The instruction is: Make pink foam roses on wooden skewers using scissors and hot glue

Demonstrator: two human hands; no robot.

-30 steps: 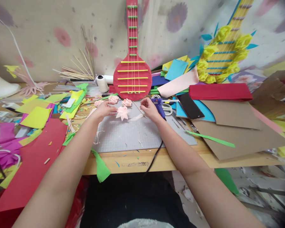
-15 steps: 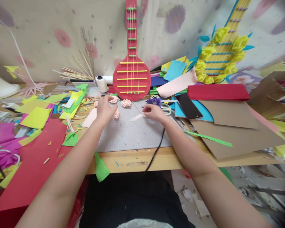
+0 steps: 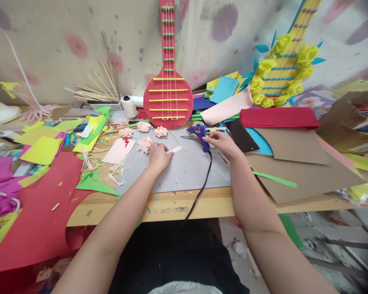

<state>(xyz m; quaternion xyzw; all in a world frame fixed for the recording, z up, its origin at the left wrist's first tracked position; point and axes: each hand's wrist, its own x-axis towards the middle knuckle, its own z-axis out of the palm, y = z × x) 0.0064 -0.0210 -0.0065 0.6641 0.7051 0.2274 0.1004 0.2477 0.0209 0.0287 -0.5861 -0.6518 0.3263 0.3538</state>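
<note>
My left hand (image 3: 158,157) lies on the grey cutting mat (image 3: 190,171), its fingertips pinching the end of a pale pink paper strip (image 3: 175,150). A spiky pink paper flower (image 3: 144,144) sits on the mat just left of that hand. My right hand (image 3: 220,143) is at the mat's far right corner, fingers closed around the handle of a blue glue gun (image 3: 198,132), whose black cord (image 3: 202,185) runs down over the table edge. Three small pink paper roses (image 3: 144,127) lie in a row behind the flower.
A red paper guitar (image 3: 168,100) leans on the wall behind the mat, with a thin wooden skewer (image 3: 177,140) before it. A black phone (image 3: 241,136) and brown cardboard (image 3: 306,163) lie to the right. A pink sheet (image 3: 119,151), paper scraps and red paper (image 3: 39,212) cover the left.
My left hand set the pink flower down on the mat and moved right onto the pink strip. My right hand left the strip and went right to the glue gun.
</note>
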